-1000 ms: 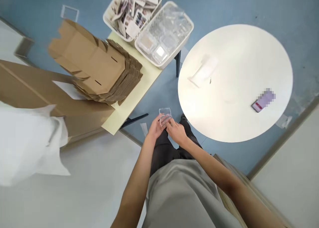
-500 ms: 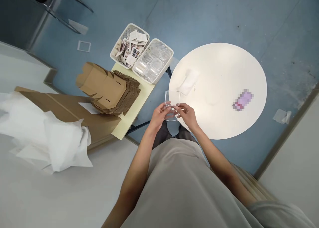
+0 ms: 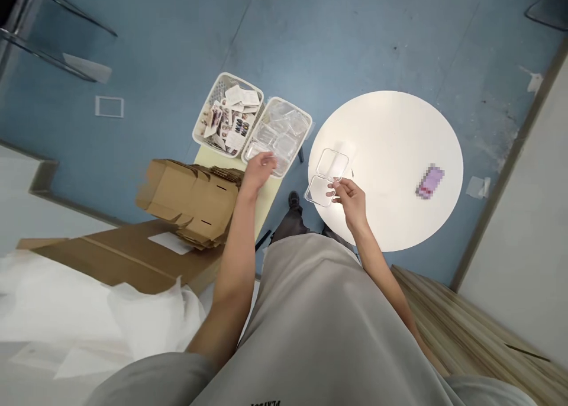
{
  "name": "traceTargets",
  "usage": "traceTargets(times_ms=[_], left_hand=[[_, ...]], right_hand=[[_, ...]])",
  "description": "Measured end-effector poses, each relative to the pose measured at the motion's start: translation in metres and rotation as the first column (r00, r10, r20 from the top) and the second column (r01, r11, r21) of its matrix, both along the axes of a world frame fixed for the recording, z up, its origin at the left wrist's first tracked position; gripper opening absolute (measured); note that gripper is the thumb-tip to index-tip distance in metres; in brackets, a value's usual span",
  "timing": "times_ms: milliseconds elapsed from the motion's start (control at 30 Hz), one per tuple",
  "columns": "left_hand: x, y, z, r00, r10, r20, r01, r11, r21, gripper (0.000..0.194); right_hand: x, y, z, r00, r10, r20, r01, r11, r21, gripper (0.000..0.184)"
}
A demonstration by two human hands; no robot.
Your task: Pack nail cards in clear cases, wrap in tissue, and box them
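Observation:
My right hand (image 3: 351,202) pinches a clear plastic box (image 3: 320,191) near its hinge. The box hangs unfolded, its two halves apart, over the left edge of the round white table (image 3: 399,134). My left hand (image 3: 260,172) is at the near edge of a white basket (image 3: 306,113) of clear plastic boxes (image 3: 279,134). Its fingers are apart and reach over the boxes; I see nothing held in them, and cannot tell whether they touch a box.
A second white basket (image 3: 195,128) holds many printed cards. Flattened brown cardboard boxes (image 3: 190,199) are stacked on the pale yellow tabletop (image 3: 266,208). An open carton (image 3: 128,252) with white sheeting (image 3: 146,311) stands at left. A pixelated purple item (image 3: 430,181) lies on the round table.
My left hand has let go of the clear box and moved left to the basket of boxes. My right hand has carried the unfolded box slightly right. The view has shifted.

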State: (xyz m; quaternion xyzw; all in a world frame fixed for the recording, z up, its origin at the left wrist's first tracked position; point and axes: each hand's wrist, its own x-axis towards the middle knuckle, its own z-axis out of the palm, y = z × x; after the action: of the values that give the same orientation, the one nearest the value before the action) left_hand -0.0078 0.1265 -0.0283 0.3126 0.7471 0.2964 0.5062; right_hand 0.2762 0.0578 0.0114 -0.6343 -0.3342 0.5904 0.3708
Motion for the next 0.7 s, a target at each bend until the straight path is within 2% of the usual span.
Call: traceTargets(times_ms=[100,167,233,367,467,600,700], left_hand=[[-0.076,0.047,-0.022,0.926,0.005,-0.378,-0.020,0.999,-0.038,0.031],[-0.114,0.071,-0.037,0.869,-0.048,-0.492,-0.017,0.992,-0.127,0.036],[-0.138,0.088,-0.051,0.842,-0.126,-0.524,0.025,0.980,-0.196,0.040],[-0.149,0.101,-0.073,0.802,-0.226,-0.553,0.130,0.969,-0.208,0.044],[-0.145,0.100,-0.082,0.730,-0.272,-0.626,0.167,0.960,-0.222,0.036],[-0.139,0.096,-0.083,0.684,-0.337,-0.647,0.173,0.936,-0.305,0.028],[-0.141,0.096,-0.074,0.691,-0.350,-0.633,0.162,0.928,-0.337,0.023]], right_hand=[[-0.026,0.011,0.010,0.999,-0.034,0.001,0.034,0.999,0.000,0.050],[-0.041,0.017,0.014,0.998,-0.062,0.010,0.062,0.998,-0.006,0.050],[-0.055,0.021,0.016,0.996,-0.091,0.023,0.091,0.996,-0.015,0.050],[-0.072,0.026,0.018,0.987,-0.157,0.025,0.158,0.987,-0.033,0.050],[-0.077,0.026,0.020,0.976,-0.216,0.031,0.217,0.975,-0.044,0.051],[-0.075,0.022,0.019,0.957,-0.290,0.015,0.291,0.955,-0.056,0.053],[-0.071,0.019,0.015,0.943,-0.332,-0.009,0.331,0.942,-0.061,0.054]])
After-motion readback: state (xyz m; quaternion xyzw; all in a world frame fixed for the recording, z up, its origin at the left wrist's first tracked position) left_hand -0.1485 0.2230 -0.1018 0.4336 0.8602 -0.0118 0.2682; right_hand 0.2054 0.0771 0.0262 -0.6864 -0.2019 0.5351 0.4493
